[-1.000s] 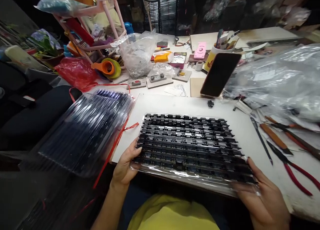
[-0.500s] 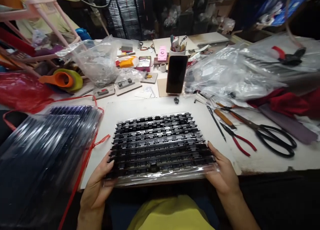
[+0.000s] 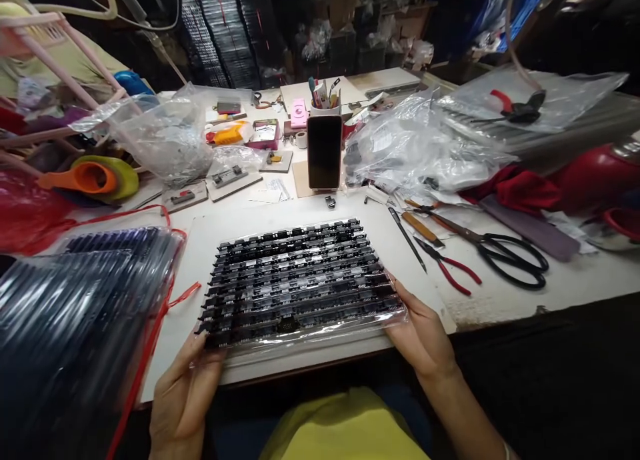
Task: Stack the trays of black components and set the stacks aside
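head cam swung further right since before, both hands, left hand [image 3: 183,397] and right hand [image 3: 423,337], keep gripping the chip tray [image 3: 300,283] over the desk [image 3: 500,300].

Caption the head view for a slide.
Both hands, left hand and right hand, grip a clear tray of black parts on the white table.

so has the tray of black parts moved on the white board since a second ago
Cannot tell: the camera swung. The tray looks about as far from the phone, both hands gripping its near corners.
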A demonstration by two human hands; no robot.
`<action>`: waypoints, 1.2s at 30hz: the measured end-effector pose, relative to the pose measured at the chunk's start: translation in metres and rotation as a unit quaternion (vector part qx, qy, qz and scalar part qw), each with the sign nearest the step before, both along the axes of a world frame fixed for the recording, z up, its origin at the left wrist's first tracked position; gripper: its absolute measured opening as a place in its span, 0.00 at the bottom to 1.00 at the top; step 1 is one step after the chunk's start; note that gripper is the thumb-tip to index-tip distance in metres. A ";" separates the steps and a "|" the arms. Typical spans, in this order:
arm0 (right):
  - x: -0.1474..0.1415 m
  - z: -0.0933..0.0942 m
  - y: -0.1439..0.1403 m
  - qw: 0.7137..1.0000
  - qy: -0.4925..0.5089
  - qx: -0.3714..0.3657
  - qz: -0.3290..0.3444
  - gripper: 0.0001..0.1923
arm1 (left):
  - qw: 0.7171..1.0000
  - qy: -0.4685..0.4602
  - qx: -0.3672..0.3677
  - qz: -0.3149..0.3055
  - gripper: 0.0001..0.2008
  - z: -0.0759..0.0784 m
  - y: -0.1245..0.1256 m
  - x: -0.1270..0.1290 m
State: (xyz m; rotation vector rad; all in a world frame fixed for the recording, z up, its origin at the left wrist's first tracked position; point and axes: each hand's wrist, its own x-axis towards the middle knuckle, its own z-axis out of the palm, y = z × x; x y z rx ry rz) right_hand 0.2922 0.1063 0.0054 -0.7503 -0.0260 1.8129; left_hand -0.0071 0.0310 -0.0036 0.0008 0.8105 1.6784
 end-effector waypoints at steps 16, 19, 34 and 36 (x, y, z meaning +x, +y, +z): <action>0.004 -0.009 0.001 0.999 -0.044 0.008 0.005 0.15 | 0.998 0.039 0.020 -0.044 0.27 -0.004 0.000 -0.001; 0.003 -0.008 0.002 0.999 -0.050 0.000 -0.001 0.15 | 0.998 0.053 0.005 -0.040 0.27 -0.001 0.001 0.001; 0.004 0.001 0.002 0.999 -0.028 -0.013 0.031 0.10 | 0.998 0.035 0.015 -0.043 0.27 0.000 -0.001 0.002; 0.003 0.000 0.002 0.999 -0.032 -0.013 0.032 0.10 | 0.998 0.032 0.031 -0.049 0.28 -0.001 -0.001 0.001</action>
